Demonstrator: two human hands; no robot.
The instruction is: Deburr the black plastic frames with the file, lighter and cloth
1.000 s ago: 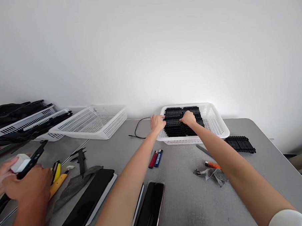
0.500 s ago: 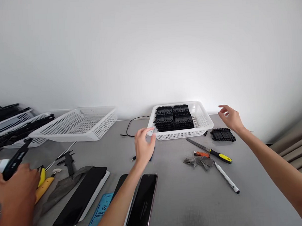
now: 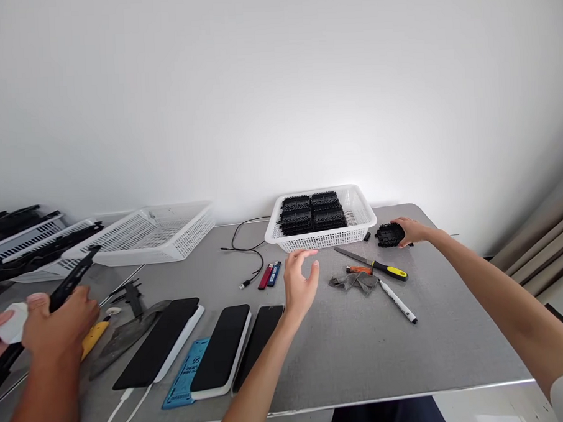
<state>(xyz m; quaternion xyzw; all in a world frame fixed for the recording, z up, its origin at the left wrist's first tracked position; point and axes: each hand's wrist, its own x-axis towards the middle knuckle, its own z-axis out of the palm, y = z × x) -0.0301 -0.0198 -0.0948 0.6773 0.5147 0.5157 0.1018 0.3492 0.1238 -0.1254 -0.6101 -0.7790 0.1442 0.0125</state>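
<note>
The right hand (image 3: 409, 231) has its grip around the right end of a loose black panel (image 3: 387, 235), at the right of the white basket (image 3: 322, 239) holding stacked panels (image 3: 312, 213). The left hand (image 3: 300, 288), grip wide and empty, hovers over the gray surface (image 3: 348, 351).

Stacked black ribbed plastic panels (image 3: 297, 218) are resting in a rectangular white plastic mesh basket (image 3: 329, 239) at the back of the flat grey table (image 3: 343, 351), while a single rectangular black plastic panel (image 3: 389, 235) is lying just to the basket's right. In front of the basket, a long yellow-handled metal file (image 3: 381, 267) is lying behind a slim white plastic marker (image 3: 398, 302), and a small orange plastic lighter (image 3: 359, 270) is lying left of the file's handle, behind a crumpled grey fabric rag (image 3: 352, 283).
</note>
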